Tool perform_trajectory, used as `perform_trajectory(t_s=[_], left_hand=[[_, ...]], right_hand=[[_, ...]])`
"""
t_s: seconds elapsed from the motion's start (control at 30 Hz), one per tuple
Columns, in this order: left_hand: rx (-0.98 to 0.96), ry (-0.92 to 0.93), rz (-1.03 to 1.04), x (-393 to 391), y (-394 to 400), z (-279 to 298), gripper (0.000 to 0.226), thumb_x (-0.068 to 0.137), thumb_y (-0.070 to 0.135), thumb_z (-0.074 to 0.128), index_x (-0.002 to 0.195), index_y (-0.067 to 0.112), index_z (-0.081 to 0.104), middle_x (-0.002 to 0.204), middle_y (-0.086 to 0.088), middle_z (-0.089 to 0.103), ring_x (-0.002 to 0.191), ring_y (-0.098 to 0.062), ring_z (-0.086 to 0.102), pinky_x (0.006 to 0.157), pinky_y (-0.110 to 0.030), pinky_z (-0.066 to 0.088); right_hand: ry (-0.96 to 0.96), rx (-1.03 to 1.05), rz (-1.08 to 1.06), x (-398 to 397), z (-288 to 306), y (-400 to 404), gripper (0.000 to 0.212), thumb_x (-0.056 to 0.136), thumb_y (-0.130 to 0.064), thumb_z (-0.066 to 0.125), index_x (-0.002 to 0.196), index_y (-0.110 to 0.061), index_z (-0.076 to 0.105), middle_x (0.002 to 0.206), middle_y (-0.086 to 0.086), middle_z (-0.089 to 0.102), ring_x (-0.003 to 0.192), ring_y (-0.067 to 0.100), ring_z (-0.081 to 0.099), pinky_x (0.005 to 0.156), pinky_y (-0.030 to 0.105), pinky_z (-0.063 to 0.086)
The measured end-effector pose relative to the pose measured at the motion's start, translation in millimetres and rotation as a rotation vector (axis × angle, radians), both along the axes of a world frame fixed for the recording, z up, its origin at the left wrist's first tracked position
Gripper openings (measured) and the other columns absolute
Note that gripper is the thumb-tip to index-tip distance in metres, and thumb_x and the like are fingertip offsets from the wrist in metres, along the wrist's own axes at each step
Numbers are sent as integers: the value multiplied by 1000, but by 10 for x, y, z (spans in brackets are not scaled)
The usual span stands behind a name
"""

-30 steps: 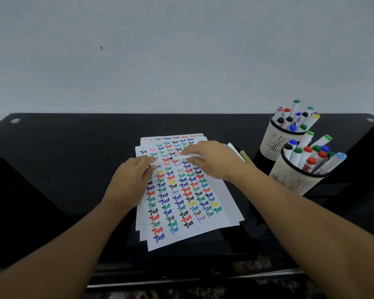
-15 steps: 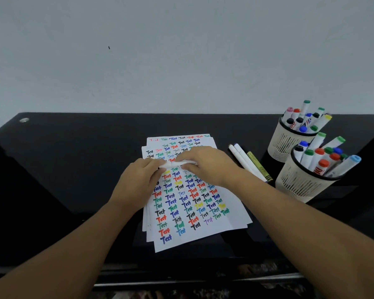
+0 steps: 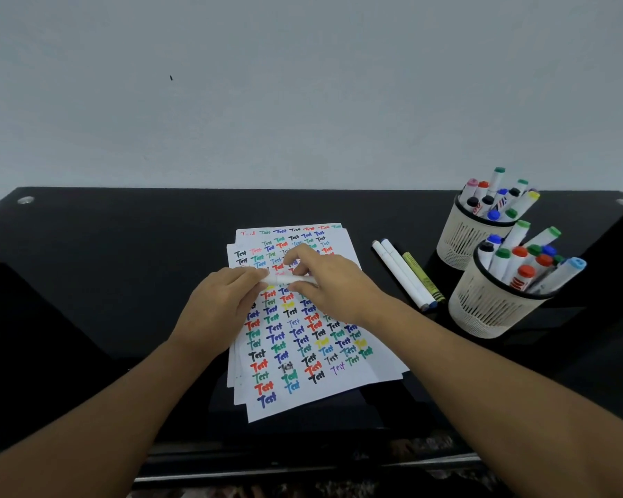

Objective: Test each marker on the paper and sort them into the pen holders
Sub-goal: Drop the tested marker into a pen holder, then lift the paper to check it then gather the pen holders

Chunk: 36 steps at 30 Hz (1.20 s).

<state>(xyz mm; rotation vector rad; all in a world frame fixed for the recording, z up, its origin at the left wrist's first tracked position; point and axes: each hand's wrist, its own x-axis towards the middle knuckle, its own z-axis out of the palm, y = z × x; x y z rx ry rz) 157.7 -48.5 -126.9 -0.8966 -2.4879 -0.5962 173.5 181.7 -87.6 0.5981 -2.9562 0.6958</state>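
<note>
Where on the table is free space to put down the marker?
Free: the dark table left of the paper, and behind it toward the wall. Crowded: right side, three loose markers beside two holders.

A single head-worn wide-angle camera looks forward and down from above the near edge of the black worktop (image 3: 105, 267), close enough that both forearms run in from the bottom corners of the frame and meet over the paper (image 3: 304, 354) at mid-frame. It faces the far edge and the pale wall (image 3: 303, 95) behind it, which fills the upper part of the view, and the wide lens bows the far edge. The two pen holders (image 3: 490, 310) sit near the right edge of the worktop, and no second view shares the scene.
</note>
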Motion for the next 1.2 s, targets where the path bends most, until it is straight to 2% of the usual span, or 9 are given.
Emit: perform_trajectory(t_s=[0.1,0.27,0.4,0.5,0.7,0.83,0.93,1.07,1.2], left_hand=[[23,-84,72,29,16,20,41,101,39,57,135,17,62,108,-3,72,93,-20,65,77,-29,46],[73,-292,181,-5,58,47,79,95,50,62,160,28,23,124,13,53,111,-4,45,93,-26,37],[-33,-272,204,-57,46,24,69,92,60,59,149,22,49,146,0,56,132,-16,50,110,-37,39],[-53,-271,203,-86,48,-1,62,91,63,58,138,22,63,144,0,59,132,-16,52,110,-36,39],[-66,-277,216,-103,44,-15,62,90,66,58,135,24,65,143,4,59,132,-12,51,110,-35,39],[-53,-278,215,-78,54,7,61,89,64,59,134,22,66,143,3,59,132,-13,51,109,-36,40],[-46,-284,214,-75,56,9,61,89,63,60,133,22,67,142,3,60,131,-13,52,108,-35,40],[-40,-288,217,-85,53,4,61,88,65,60,132,23,68,142,4,60,131,-12,51,107,-35,41],[-47,-294,220,-81,58,11,63,87,67,58,133,24,67,143,5,59,132,-11,50,108,-36,41]], right_hand=[[39,99,26,6,-9,10,42,106,-29,55,144,-29,39,111,-5,67,72,9,55,60,29,44],[103,8,-43,-2,38,46,50,108,-29,44,155,-34,29,112,-5,59,66,10,55,58,34,50],[56,-125,-132,-32,108,234,62,108,-29,35,157,-59,11,129,3,62,91,19,65,81,43,57],[11,-195,-207,-24,187,412,63,108,-22,35,157,-58,19,140,5,62,115,22,64,99,31,49],[-28,-434,-392,51,257,691,55,106,-16,39,149,-49,34,89,0,65,53,1,59,47,19,45],[-65,-456,-430,109,226,697,60,107,-19,37,151,-59,29,97,2,68,50,0,55,52,22,49],[-98,-402,-442,154,178,657,61,106,-24,36,148,-68,25,126,11,69,85,20,72,81,44,62],[-105,-313,-459,203,156,637,52,103,-22,38,140,-57,32,93,9,71,72,29,69,67,48,58],[-106,-271,-473,214,156,623,52,107,-24,36,149,-54,27,83,3,70,65,19,65,63,45,58]])
